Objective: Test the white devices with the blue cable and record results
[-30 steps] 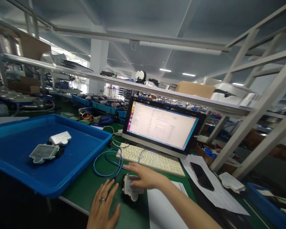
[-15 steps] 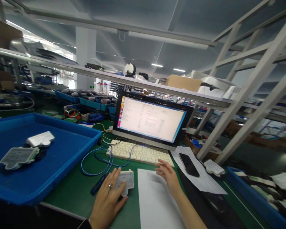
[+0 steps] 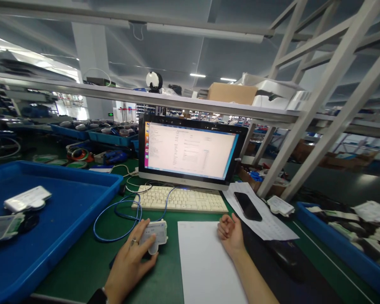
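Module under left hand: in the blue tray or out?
Out. The white plastic module is over the green tabletop, under the left hand, apart from the blue tray.

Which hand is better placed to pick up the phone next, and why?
The right hand, probably: it looks free and is nearer the phone. The left hand is farther away, with fingers on a plastic case.

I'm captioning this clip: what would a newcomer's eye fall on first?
Probably the lit monitor near the centre, behind the cream keyboard. Next, the large blue tray at the left, holding pale units. In front, the left hand touches a similar unit, left of the white paper.
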### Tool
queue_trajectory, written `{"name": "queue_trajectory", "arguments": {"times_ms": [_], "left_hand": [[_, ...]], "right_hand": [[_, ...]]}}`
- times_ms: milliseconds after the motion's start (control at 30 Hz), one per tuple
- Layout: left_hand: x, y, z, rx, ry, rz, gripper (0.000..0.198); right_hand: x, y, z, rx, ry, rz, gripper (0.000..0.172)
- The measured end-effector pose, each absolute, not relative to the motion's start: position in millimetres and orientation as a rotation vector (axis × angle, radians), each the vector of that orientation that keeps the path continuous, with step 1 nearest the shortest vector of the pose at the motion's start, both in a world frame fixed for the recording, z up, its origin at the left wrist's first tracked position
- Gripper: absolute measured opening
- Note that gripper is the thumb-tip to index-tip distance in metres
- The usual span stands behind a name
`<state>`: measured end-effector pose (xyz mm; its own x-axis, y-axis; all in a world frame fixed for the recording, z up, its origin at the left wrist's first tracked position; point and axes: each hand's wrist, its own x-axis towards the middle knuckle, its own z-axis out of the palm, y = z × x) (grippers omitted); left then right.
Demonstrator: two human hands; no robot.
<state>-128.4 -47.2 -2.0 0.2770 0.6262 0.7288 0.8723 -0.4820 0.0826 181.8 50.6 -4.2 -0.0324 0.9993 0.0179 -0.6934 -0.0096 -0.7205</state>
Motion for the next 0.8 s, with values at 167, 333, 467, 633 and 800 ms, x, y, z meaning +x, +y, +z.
{"name": "queue_trajectory", "arguments": {"times_ms": [167,333,467,633,800], "left_hand": [[-129.6,-46.3,-3.4,-2.222,-1.345,-1.032,0.031],[-130.2,-46.2,-3.1,-2.239,-1.342,-1.036,0.030],[-130.5,-45.6,-4.3,-2.248,-1.340,-1.030,0.031],[-130.8,-45.4,-4.7,-2.250,-1.348,-1.029,0.031],[-130.5,-46.0,-3.9,-2.244,-1.349,-1.020,0.031]], "right_hand": [[180.9,50.3,-2.0,-0.597,-0.626,1.525,0.041],[180.8,50.2,-1.6,-0.603,-0.621,1.532,0.046],[181.0,49.2,-0.7,-0.600,-0.568,1.545,0.048],[181.7,48.6,-1.1,-0.585,-0.558,1.552,0.049],[182.0,48.3,-2.6,-0.574,-0.521,1.565,0.049]]}}
